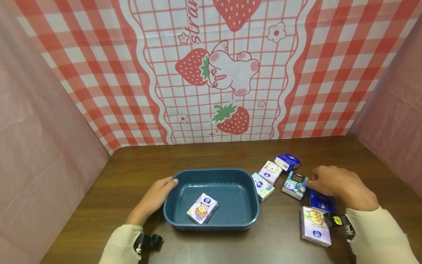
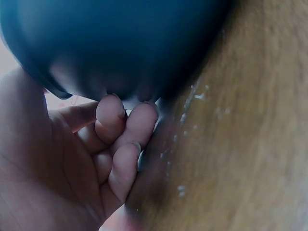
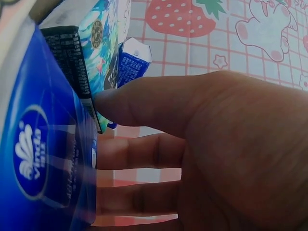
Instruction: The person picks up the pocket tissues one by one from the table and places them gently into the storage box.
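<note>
Pinching the teal tray (image 1: 234, 200) by its left rim is the left hand (image 1: 156, 195); the right hand (image 1: 344, 185), fingers apart, reaches to the navy packet (image 1: 320, 202) at right

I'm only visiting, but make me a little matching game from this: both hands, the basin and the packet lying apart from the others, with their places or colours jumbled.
Things:
1. Left hand
2. Right hand
3. Basin
4. Lone packet

Places or colours:
A. Dark teal all over
B. Among the packets on the right, at a dark blue packet
C. Inside, on the floor of the basin
D. At the basin's left end, touching it

Right pairs: 1-D, 2-B, 3-A, 4-C
</note>
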A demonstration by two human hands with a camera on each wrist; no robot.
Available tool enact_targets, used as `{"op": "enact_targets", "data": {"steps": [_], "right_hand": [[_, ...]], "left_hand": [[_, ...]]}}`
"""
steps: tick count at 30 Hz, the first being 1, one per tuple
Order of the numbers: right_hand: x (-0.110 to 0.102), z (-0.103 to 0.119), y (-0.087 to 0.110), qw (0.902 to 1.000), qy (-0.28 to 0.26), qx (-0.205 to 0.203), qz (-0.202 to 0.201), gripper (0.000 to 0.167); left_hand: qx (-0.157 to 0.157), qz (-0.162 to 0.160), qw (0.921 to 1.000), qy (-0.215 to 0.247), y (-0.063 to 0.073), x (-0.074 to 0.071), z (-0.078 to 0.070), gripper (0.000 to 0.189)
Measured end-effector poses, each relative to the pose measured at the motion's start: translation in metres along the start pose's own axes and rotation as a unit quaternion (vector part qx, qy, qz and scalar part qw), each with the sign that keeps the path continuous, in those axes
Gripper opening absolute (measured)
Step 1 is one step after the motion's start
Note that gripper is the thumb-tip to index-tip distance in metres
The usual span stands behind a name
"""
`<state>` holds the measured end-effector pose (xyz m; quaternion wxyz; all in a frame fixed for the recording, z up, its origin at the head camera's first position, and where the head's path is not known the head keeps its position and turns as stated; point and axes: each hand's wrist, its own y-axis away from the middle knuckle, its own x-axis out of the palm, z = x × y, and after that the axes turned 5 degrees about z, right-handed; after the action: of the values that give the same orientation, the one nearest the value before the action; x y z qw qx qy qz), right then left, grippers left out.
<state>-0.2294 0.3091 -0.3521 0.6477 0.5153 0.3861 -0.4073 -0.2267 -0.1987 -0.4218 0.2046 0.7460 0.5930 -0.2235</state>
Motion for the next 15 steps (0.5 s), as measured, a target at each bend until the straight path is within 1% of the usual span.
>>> {"op": "enact_targets", "data": {"steps": [3,9,15], "right_hand": [[0.0016,-0.0011,-0.0001,0.9999,-0.010,-0.003,-0.001,0.039],[0.0021,-0.0023,0.0004,0.9999,-0.011,-0.009,-0.007,0.035],[0.0004,-0.0015,0.0009,0.9999,-0.007,0.002,0.009,0.044]], "left_hand": [[-0.004,0.002,1.0000,0.001,0.0001,0.0006,0.0001,0.042],[-0.004,0.002,1.0000,0.001,0.0000,0.0008,0.0005,0.043],[-0.005,0.001,1.0000,0.001,-0.0003,-0.0001,0.0003,0.043]]}}
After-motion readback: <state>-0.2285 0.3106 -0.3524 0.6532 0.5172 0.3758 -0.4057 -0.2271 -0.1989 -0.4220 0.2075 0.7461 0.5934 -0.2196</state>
